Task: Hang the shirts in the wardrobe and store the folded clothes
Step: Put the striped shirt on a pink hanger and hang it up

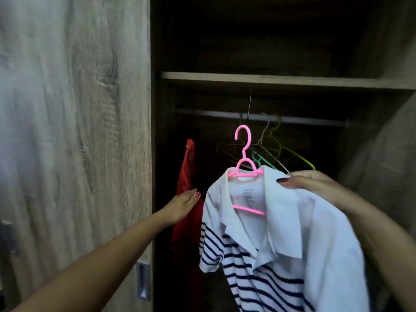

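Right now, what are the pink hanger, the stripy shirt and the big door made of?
The pink hanger looks like smooth moulded plastic with a slight sheen. The white shirt with navy stripes looks like soft cloth, probably cotton, as it folds and drapes. The wardrobe door shows matt wood grain, possibly laminate.

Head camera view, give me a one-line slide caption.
Right hand lifts a striped shirt on a pink hanger toward the wardrobe rail.

Striped white shirt (276, 251) on pink hanger (244, 170)
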`<state>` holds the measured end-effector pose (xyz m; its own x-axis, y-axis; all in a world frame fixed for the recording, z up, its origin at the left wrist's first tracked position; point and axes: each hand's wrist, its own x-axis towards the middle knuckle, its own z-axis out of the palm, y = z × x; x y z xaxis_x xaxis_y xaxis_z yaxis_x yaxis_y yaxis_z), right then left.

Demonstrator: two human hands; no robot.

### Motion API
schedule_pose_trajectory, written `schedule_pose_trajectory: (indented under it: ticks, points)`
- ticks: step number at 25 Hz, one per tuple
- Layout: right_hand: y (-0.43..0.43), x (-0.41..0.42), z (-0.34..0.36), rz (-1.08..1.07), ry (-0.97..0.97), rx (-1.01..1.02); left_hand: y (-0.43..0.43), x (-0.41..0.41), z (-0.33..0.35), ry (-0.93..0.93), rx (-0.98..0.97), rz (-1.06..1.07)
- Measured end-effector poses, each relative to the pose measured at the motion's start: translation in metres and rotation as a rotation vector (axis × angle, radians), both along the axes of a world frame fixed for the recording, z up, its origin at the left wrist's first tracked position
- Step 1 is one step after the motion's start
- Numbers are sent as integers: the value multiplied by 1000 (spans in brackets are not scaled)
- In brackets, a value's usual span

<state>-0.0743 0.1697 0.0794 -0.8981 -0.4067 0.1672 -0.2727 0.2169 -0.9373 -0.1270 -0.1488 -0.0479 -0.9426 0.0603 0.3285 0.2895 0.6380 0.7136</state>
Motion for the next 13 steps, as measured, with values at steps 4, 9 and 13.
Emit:
schedule_pose_trajectory:
  ticks: [4, 9, 13]
  points:
    - [-62, -30, 5, -83, 96, -40, 10, 12, 3, 37, 157, -107]
    - [-133, -101, 19, -374, 300, 24, 41, 37, 12, -10, 345, -219]
    - [-172, -142, 25, -407, 345, 76, 53, 45, -3, 72, 260, -244]
